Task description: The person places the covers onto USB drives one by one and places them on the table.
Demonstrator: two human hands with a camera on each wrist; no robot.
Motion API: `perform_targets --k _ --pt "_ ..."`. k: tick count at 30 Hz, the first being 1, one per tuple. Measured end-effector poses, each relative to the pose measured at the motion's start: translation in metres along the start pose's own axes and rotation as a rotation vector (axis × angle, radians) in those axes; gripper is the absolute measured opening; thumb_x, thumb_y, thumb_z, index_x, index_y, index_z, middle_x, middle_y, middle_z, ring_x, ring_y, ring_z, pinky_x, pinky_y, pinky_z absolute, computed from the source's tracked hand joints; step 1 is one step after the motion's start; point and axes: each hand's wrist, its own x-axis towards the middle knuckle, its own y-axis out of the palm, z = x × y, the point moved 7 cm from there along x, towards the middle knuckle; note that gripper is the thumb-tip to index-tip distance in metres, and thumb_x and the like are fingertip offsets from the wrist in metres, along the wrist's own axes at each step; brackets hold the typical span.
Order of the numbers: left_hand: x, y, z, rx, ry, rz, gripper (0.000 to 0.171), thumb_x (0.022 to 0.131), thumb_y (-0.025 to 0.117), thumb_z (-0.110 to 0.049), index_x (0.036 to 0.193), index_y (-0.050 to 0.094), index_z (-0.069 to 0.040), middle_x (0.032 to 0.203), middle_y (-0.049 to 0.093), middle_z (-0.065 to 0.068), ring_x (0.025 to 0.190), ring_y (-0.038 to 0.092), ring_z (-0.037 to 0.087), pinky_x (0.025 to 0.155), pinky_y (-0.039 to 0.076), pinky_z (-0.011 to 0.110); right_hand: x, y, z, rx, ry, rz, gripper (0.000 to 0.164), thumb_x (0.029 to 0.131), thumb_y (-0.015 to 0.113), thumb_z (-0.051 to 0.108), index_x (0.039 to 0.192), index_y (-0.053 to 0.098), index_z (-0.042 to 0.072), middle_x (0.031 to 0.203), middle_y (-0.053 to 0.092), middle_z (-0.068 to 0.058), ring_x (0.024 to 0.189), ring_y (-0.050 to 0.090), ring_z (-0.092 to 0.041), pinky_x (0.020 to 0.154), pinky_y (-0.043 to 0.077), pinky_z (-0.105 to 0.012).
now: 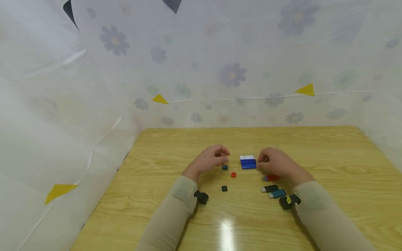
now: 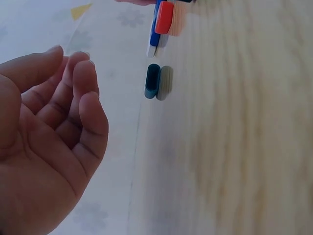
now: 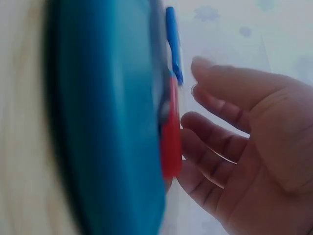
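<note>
Near side: red cap (image 1: 233, 175), black cap (image 1: 224, 188) left; red stick (image 1: 272, 178), black stick (image 1: 270, 188), teal stick (image 1: 277, 194) right. Left hand (image 1: 211, 159), by teal cap (image 1: 225, 167), and right hand (image 1: 277, 163), by blue sticks (image 1: 248, 161): grips half-open, empty.

- Red USB stick (image 1: 272, 178), black USB stick (image 1: 271, 188), teal USB stick (image 1: 278, 194)
- Red cap (image 1: 233, 175), black cap (image 1: 224, 188), teal cap (image 1: 225, 167)
- Blue and white pieces (image 1: 248, 161)
- Yellowish wood-grain surface (image 1: 339, 157)
- Whitish sheet (image 1: 194, 45), purple and green flowers (image 1: 233, 74)
- Beige sleeves (image 1: 169, 216)

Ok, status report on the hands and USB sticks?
Left hand empty, near teal oval plastic cap. Right hand empty, beside blue rectangular plastic stick. Nothing visibly blocking either.
</note>
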Motion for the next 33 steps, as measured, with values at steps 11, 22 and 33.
perform_targets --k 11,22,33 --pt "-0.003 -0.002 0.012 0.312 -0.134 0.07 0.027 0.105 0.054 -0.014 0.125 0.069 -0.023 0.118 0.065 -0.009 0.11 0.06 0.013 0.095 0.048 0.037 -0.018 -0.012 -0.022 0.068 0.041 -0.039 0.024 0.101 0.065 0.032 0.112 0.067 0.01 0.111 0.066 -0.006 0.099 0.059 -0.025 0.088 0.047 -0.048" --pt "0.004 0.008 0.01 0.516 -0.077 0.23 0.048 0.102 0.043 0.004 0.124 0.071 -0.029 0.125 0.062 -0.009 0.118 0.057 0.012 0.101 0.046 0.035 -0.018 -0.011 -0.019 0.1 0.026 -0.03 0.024 0.102 0.063 0.03 0.112 0.068 0.009 0.111 0.066 -0.007 0.099 0.06 -0.024 0.088 0.048 -0.048" --pt "0.009 0.008 0.016 0.555 -0.126 0.291 0.021 0.098 0.069 -0.012 0.109 0.067 -0.029 0.102 0.061 -0.01 0.091 0.056 0.012 0.079 0.049 0.031 -0.016 -0.005 -0.023 0.117 0.02 -0.02 0.025 0.103 0.062 0.03 0.114 0.066 0.008 0.112 0.065 -0.006 0.1 0.059 -0.024 0.09 0.047 -0.048"
